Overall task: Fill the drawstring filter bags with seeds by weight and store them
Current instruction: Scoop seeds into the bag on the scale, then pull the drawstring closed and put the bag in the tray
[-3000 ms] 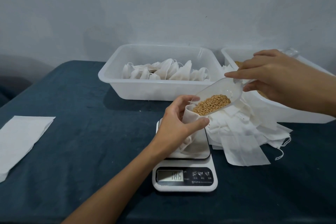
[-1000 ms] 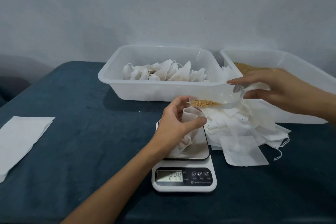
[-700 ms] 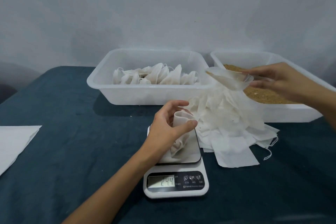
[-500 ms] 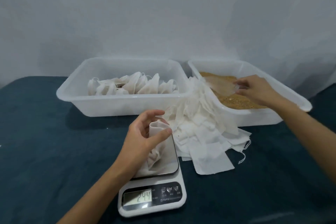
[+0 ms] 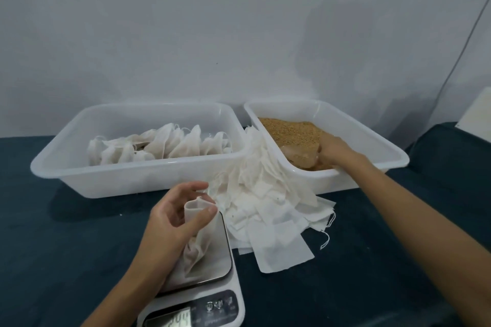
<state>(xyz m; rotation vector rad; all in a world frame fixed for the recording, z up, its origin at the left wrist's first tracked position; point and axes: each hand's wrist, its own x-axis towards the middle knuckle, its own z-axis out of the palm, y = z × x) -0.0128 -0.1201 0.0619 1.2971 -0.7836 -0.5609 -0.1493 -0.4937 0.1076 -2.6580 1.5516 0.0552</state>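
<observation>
Holding the bag (image 5: 198,233) mouth pinched in my left hand (image 5: 170,223) on the scale (image 5: 212,297), my right hand (image 5: 333,151) grips the scoop (image 5: 300,152) in the seeds (image 5: 287,129); next I top up carefully.

The scale (image 5: 202,308) display is blurred and cut off by the bottom edge, unreadable.

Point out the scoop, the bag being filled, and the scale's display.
scoop (image 5: 300,158): head view, on its clear bowl lying in the seeds.
bag being filled (image 5: 198,236): head view, on its creased white body over the scale platform.
scale's display (image 5: 170,321): head view, on the lit screen at the frame's bottom edge.
</observation>
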